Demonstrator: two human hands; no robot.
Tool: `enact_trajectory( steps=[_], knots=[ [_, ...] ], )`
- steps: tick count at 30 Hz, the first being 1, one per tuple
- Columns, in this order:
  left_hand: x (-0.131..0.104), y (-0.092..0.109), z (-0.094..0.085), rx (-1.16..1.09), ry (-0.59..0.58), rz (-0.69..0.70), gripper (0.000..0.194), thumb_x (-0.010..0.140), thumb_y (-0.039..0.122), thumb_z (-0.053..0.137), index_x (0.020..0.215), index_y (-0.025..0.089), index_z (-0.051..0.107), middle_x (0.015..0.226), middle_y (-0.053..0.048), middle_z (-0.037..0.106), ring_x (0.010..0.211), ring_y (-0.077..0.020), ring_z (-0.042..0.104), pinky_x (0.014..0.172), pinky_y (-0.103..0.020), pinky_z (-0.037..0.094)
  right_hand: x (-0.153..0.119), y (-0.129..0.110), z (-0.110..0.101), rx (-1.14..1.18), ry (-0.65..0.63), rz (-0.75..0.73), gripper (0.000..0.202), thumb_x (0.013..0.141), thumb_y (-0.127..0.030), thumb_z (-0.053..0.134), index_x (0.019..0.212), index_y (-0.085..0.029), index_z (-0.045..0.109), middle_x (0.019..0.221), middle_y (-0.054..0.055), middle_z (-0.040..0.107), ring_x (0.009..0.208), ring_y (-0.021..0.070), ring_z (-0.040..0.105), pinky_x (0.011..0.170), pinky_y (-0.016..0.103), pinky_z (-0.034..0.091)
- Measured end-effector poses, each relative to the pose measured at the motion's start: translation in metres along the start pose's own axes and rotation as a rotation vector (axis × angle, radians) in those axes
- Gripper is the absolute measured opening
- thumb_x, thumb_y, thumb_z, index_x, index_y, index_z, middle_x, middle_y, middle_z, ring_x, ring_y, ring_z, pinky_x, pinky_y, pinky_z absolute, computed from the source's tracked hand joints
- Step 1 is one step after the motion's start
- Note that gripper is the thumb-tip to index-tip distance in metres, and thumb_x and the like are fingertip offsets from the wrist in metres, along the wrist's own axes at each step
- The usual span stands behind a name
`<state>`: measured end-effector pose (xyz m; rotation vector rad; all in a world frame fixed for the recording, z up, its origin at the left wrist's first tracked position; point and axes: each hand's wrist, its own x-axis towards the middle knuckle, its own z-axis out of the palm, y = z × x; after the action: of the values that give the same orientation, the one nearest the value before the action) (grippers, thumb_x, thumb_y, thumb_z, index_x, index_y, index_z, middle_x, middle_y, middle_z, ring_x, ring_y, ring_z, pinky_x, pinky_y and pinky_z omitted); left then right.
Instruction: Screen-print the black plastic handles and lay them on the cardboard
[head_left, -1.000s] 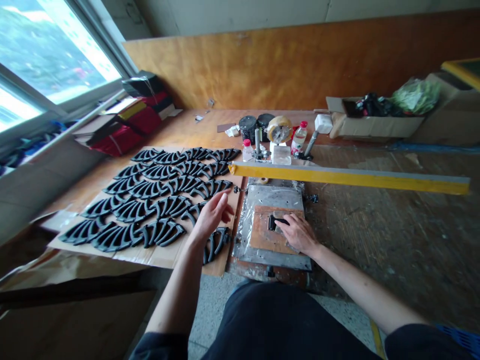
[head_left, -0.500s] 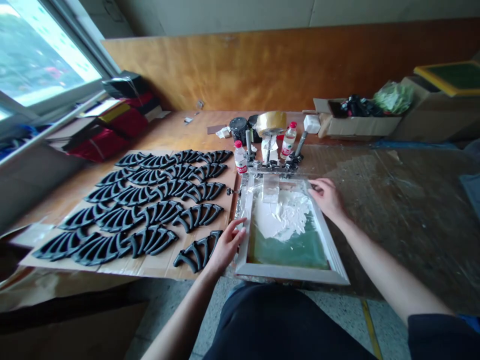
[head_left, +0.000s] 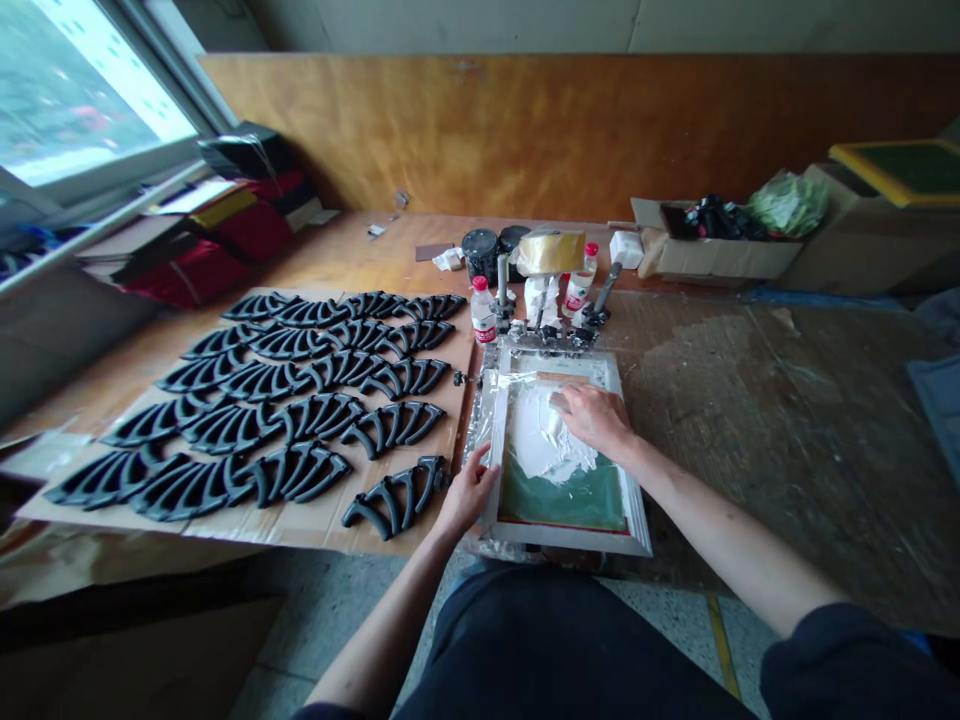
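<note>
A screen-printing frame (head_left: 637, 520) lies flat on the table in front of me, with white ink (head_left: 536, 445) spread over its green mesh. My left hand (head_left: 469, 492) grips the frame's left rail near the front corner. My right hand (head_left: 596, 418) is inside the frame at the far end of the ink, closed over a squeegee (head_left: 557, 401) whose pale end shows by my fingers. Several black curved plastic parts (head_left: 300, 400) lie in rows on a cardboard sheet (head_left: 315, 525) to the left. The nearest part (head_left: 397, 495) sits just beside my left hand.
Behind the frame stand two small bottles (head_left: 481, 312), black jars (head_left: 480, 250), a tape roll (head_left: 551, 250) and the frame's hinge clamps (head_left: 570, 330). An open cardboard box (head_left: 720, 255) and another yellow frame (head_left: 900, 165) are at the back right. Red bags (head_left: 202, 255) lie by the window.
The frame, raised one second ago, has swung down flat. My right hand left the part on the base plate, went to the frame's right rail, then onto the squeegee. My left hand took the left rail.
</note>
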<state>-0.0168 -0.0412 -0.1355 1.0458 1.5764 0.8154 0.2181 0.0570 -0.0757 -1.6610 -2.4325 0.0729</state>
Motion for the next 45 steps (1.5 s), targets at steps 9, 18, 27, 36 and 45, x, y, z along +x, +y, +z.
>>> enact_trajectory(
  steps=[9,18,27,36,45],
  knots=[
    [-0.001,0.004,-0.001,0.008,-0.002,-0.012,0.05,0.077,0.041,0.063,0.124,0.022,0.06,0.068,0.002,0.061,0.061,-0.0137,0.055,0.06,-0.022,0.043,-0.002,-0.033,-0.005,0.119,-0.076,-0.164,0.007,0.083,-0.027,0.063,0.086,-0.02,0.065,0.087,0.006,0.068,0.088,0.023,0.06,0.07,0.03,0.041],
    [0.0,-0.002,-0.001,0.082,0.018,0.035,0.048,0.078,0.043,0.063,0.122,0.025,0.062,0.07,0.001,0.063,0.066,-0.0155,0.059,0.06,-0.023,0.045,-0.034,-0.009,0.009,0.182,-0.101,-0.517,0.028,0.073,0.001,0.048,0.083,-0.019,0.065,0.084,0.004,0.065,0.086,0.0199,0.053,0.07,0.027,0.039],
    [0.001,-0.004,-0.003,0.126,-0.001,0.068,0.052,0.082,0.048,0.057,0.127,0.023,0.059,0.076,0.0,0.064,0.064,-0.0136,0.055,0.06,-0.021,0.041,-0.027,-0.006,0.001,0.166,-0.075,-0.444,0.026,0.077,-0.003,0.051,0.088,-0.021,0.067,0.087,0.003,0.066,0.089,0.0199,0.056,0.07,0.028,0.04],
    [0.0,-0.003,-0.004,0.117,-0.004,0.047,0.056,0.082,0.048,0.057,0.129,0.019,0.057,0.073,0.0,0.061,0.065,-0.0138,0.055,0.057,-0.021,0.04,-0.059,-0.002,0.003,0.238,-0.03,-0.505,0.021,0.084,-0.011,0.055,0.096,-0.021,0.068,0.088,0.004,0.068,0.088,0.0191,0.06,0.075,0.029,0.046],
    [-0.017,0.031,-0.015,0.005,-0.102,0.096,0.066,0.085,0.053,0.054,0.142,0.023,0.041,0.065,0.005,0.054,0.053,-0.0093,0.045,0.05,-0.019,0.034,0.047,0.012,-0.038,0.188,0.077,-0.051,0.057,0.08,-0.038,0.07,0.133,-0.027,0.053,0.109,0.007,0.064,0.089,0.0221,0.062,0.074,0.032,0.047]
  ],
)
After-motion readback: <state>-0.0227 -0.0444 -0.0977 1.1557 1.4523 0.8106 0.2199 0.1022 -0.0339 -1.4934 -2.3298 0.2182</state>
